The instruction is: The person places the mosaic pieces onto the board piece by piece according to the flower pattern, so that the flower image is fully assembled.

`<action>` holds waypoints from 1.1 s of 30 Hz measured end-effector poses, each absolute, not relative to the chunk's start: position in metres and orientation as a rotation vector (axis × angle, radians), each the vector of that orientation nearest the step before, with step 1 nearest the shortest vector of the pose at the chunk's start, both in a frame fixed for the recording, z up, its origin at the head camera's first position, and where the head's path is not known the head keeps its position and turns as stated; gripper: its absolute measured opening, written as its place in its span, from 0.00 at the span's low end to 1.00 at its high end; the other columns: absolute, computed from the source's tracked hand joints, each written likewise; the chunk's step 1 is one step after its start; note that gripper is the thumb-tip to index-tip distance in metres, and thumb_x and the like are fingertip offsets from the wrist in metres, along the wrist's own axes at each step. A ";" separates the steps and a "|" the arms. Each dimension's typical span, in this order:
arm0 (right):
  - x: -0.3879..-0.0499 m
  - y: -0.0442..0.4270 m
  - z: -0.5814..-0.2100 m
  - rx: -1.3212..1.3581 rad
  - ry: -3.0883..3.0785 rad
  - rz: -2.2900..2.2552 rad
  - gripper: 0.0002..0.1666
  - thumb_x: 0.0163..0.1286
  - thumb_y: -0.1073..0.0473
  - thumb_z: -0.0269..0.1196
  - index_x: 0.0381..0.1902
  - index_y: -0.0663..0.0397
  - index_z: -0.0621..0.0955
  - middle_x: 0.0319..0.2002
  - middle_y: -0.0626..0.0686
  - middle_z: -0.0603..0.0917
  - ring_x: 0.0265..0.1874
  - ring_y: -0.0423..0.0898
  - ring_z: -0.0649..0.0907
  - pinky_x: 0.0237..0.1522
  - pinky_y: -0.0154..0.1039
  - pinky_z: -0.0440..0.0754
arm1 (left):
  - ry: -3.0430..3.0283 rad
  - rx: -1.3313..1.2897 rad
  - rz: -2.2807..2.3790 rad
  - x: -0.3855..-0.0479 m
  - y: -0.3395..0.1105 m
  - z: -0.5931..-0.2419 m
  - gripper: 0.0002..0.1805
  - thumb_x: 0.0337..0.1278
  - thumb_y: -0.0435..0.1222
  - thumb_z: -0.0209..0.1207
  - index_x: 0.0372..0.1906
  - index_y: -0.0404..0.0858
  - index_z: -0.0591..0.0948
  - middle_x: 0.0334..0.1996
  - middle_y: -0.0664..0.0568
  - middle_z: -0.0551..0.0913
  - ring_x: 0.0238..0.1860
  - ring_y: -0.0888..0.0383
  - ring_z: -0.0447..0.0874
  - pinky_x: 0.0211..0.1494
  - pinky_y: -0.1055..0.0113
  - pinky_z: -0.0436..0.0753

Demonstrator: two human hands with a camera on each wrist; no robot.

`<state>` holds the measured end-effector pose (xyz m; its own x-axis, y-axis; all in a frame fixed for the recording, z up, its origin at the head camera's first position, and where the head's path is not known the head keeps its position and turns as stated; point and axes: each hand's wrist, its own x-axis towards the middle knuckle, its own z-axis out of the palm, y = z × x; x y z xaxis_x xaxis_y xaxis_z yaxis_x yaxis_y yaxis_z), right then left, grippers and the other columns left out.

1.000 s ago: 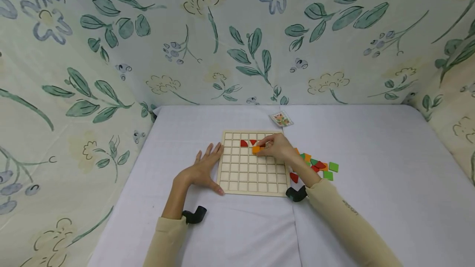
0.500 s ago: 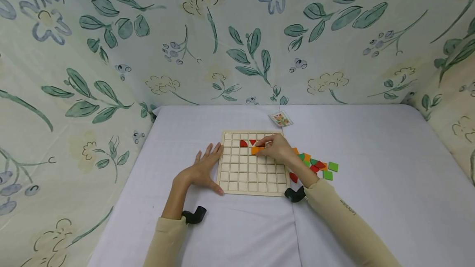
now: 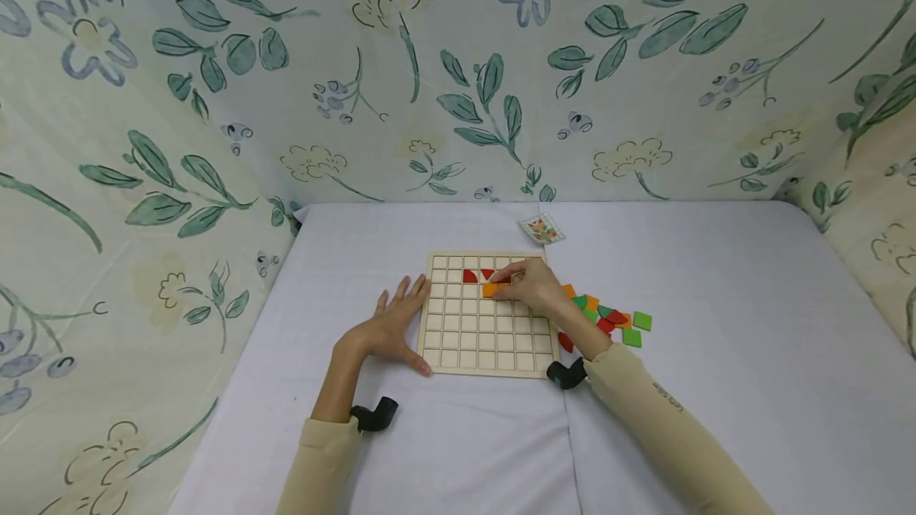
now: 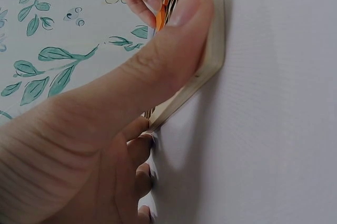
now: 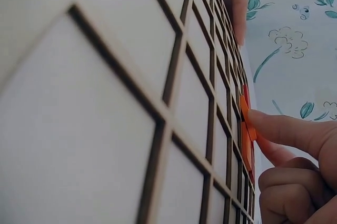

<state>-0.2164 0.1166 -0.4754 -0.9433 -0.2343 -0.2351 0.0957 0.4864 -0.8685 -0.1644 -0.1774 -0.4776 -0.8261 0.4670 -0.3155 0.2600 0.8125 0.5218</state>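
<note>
The orange tile (image 3: 489, 290) is sitting over the far half of the grid board (image 3: 487, 340), tilting across its dividers, and the right hand (image 3: 533, 284) is pinching it, thumb and finger gripping the edge. Right beside it, toward the board's right edge, a second orange tile (image 5: 246, 149) is lying, partly covered by those fingers. One row farther up the board, a red quarter-round (image 3: 469, 276) and a red triangle (image 3: 487, 273) are occupying compartments, with more red showing under the hand. Over at the board's left edge, the left hand (image 3: 396, 328) is bracing, its fingers spreading and grasping nothing, fingertips touching the rim and thumb resting by the near-left corner. Off the board's right edge, loose pieces (image 3: 615, 318) in red, green and orange are lying in a scatter, partly hidden by the right forearm. Beyond the board's far-right corner, a picture card (image 3: 542, 230) is resting on the bench (image 3: 716, 324), whose white cloth is spreading all around the board. Behind it all, floral fabric (image 3: 458, 125) is hanging.
</note>
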 end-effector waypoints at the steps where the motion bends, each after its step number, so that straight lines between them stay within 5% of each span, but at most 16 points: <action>1: -0.216 0.116 -0.475 -0.117 2.421 -1.435 0.15 0.59 0.61 0.78 0.44 0.55 0.91 0.30 0.49 0.78 0.21 0.42 0.63 0.25 0.32 0.59 | 2.561 0.543 0.650 -0.165 -0.178 -0.478 0.84 0.25 0.55 0.85 0.85 0.41 0.39 0.86 0.49 0.33 0.85 0.43 0.23 0.85 0.38 0.30; 4: -0.216 0.115 -0.476 -0.116 2.438 -1.421 0.15 0.58 0.61 0.78 0.44 0.55 0.91 0.44 0.54 0.83 0.26 0.44 0.65 0.26 0.33 0.60 | 2.562 0.543 0.652 -0.165 -0.178 -0.478 0.84 0.25 0.55 0.85 0.85 0.41 0.39 0.86 0.49 0.33 0.85 0.43 0.23 0.85 0.38 0.30; 13: -0.218 0.111 -0.479 -0.099 2.423 -1.424 0.13 0.58 0.60 0.78 0.42 0.55 0.91 0.47 0.57 0.87 0.24 0.43 0.61 0.26 0.35 0.58 | 2.558 0.544 0.661 -0.165 -0.178 -0.478 0.84 0.25 0.55 0.86 0.85 0.40 0.40 0.86 0.48 0.33 0.85 0.43 0.23 0.85 0.38 0.29; 20: -0.217 0.111 -0.478 -0.110 2.435 -1.429 0.14 0.60 0.58 0.78 0.44 0.55 0.91 0.54 0.57 0.87 0.34 0.44 0.67 0.30 0.34 0.64 | 2.560 0.540 0.646 -0.166 -0.178 -0.478 0.85 0.25 0.55 0.85 0.85 0.42 0.38 0.86 0.49 0.32 0.85 0.45 0.22 0.85 0.39 0.29; 24: -0.213 0.118 -0.473 -0.106 2.429 -1.455 0.15 0.61 0.56 0.77 0.45 0.54 0.91 0.37 0.51 0.85 0.26 0.43 0.65 0.27 0.32 0.63 | 2.560 0.545 0.647 -0.165 -0.177 -0.477 0.84 0.26 0.55 0.85 0.85 0.41 0.39 0.86 0.49 0.33 0.85 0.45 0.22 0.85 0.39 0.29; 27: -0.211 0.130 -0.468 -0.088 2.408 -1.480 0.15 0.64 0.57 0.75 0.48 0.54 0.90 0.20 0.47 0.70 0.18 0.43 0.58 0.22 0.34 0.56 | 2.560 0.541 0.652 -0.165 -0.177 -0.477 0.84 0.26 0.54 0.85 0.85 0.40 0.39 0.86 0.49 0.34 0.85 0.44 0.23 0.85 0.39 0.29; 33: -0.207 0.157 -0.455 0.024 2.418 -1.437 0.19 0.68 0.54 0.72 0.54 0.55 0.88 0.18 0.45 0.58 0.20 0.44 0.59 0.24 0.35 0.56 | 2.559 0.536 0.655 -0.164 -0.177 -0.476 0.83 0.26 0.54 0.86 0.85 0.40 0.40 0.86 0.49 0.33 0.85 0.44 0.23 0.85 0.39 0.29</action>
<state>-0.2067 0.1573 -0.4550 -0.9464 -0.1504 -0.2859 0.1791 0.4921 -0.8519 -0.1642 -0.1766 -0.4764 -0.8268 0.4639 -0.3182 0.2538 0.8124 0.5250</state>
